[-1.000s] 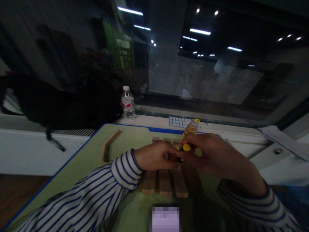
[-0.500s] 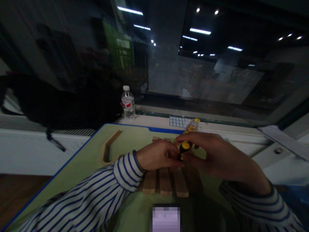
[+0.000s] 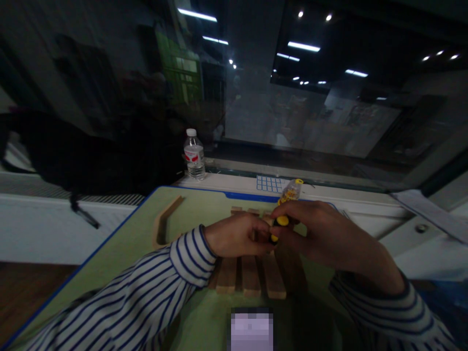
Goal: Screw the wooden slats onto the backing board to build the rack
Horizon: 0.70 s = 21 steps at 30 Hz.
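Note:
A screwdriver [image 3: 282,221] with a yellow and black handle stands nearly upright over a slatted wooden piece [image 3: 250,280]. My right hand [image 3: 318,234] is closed round the top of its handle, thumb and fingers pinching it. Lower down, my left hand [image 3: 241,235] has its fingers closed about the lower part of the screwdriver, just above the slats. The screwdriver's tip and any screw under it are hidden behind my fingers. Several light wooden slats lie side by side beneath both hands, their near ends towards me.
A bent wooden part [image 3: 161,224] lies on the green, blue-edged table [image 3: 120,273] to the left. Behind, on the sill, are a water bottle [image 3: 194,158] and a bag of small yellow pieces [image 3: 290,191]. A pixelated lilac object [image 3: 251,331] is at the near edge.
My right hand has shifted slightly and its fingers have turned on the handle, with more of the yellow lower part showing. My left hand stays nearly in place.

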Tool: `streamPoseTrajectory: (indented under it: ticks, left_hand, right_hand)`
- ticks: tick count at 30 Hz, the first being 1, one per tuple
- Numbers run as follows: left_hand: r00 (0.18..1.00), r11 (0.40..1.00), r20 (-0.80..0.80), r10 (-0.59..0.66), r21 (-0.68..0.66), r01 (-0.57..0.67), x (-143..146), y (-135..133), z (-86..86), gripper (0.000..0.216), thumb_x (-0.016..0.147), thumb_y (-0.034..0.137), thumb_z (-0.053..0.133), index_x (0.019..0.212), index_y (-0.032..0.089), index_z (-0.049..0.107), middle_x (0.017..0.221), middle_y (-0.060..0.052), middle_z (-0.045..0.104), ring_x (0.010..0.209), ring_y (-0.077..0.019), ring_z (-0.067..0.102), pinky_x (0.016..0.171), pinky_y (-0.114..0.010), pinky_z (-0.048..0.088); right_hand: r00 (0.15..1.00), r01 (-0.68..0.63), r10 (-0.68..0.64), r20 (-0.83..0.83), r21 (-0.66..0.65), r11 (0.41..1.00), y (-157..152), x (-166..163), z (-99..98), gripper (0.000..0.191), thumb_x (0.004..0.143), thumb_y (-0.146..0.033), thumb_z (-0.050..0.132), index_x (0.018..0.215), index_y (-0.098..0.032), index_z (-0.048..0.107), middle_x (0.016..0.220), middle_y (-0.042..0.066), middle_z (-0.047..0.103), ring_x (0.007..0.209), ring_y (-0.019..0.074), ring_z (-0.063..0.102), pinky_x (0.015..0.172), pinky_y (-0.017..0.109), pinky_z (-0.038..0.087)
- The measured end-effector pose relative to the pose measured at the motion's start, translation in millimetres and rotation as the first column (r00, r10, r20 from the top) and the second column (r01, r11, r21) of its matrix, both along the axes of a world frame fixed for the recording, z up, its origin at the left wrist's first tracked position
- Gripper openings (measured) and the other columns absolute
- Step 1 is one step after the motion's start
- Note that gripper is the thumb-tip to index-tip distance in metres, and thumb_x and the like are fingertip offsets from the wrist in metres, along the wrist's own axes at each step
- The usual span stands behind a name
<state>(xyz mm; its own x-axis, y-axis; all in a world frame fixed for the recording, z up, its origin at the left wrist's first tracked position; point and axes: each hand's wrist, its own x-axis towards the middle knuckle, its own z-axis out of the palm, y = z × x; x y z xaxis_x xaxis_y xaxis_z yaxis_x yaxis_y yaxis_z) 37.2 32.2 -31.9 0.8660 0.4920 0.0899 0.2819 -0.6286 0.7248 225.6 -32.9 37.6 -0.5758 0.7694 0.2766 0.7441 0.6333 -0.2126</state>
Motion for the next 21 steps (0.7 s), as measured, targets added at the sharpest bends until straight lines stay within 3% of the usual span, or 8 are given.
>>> streamPoseTrajectory:
  ticks: [10,15,21]
  left_hand:
    - [0.998,0.994,0.052,-0.040,-0.102,0.045,-1.0,0.5,1.7,0.011,0.081,0.024,0.062,0.086,0.014,0.065,0.078,0.001,0.065,0.073,-0.0113,0.059,0.066,-0.021,0.044]
    - [0.999,0.996,0.041,0.024,-0.087,-0.020,2.1,-0.9,0.4,0.023,0.077,0.034,0.069,0.087,0.015,0.064,0.082,0.000,0.066,0.075,-0.0132,0.059,0.068,-0.022,0.044]
    - [0.998,0.997,0.009,0.066,-0.041,-0.066,3.2,0.0,-0.1,0.023,0.078,0.035,0.068,0.086,0.014,0.064,0.079,0.000,0.066,0.072,-0.0128,0.059,0.064,-0.021,0.042]
  right_hand:
    - [0.997,0.065,-0.064,0.030,-0.009,0.998,-0.7,-0.7,0.1,0.018,0.088,-0.037,0.052,0.090,-0.022,0.061,0.078,-0.001,0.066,0.066,0.0139,0.057,0.060,0.028,0.036]
    - [0.997,0.068,-0.068,0.034,-0.014,0.998,0.6,-1.8,0.0,0.014,0.087,-0.033,0.054,0.089,-0.022,0.062,0.077,-0.001,0.065,0.067,0.0143,0.058,0.060,0.028,0.036]
    - [0.999,-0.028,0.027,-0.042,-0.031,0.999,0.2,0.6,0.0,0.022,0.086,-0.026,0.056,0.107,-0.023,0.060,0.098,0.001,0.069,0.086,0.0154,0.062,0.074,0.028,0.043]
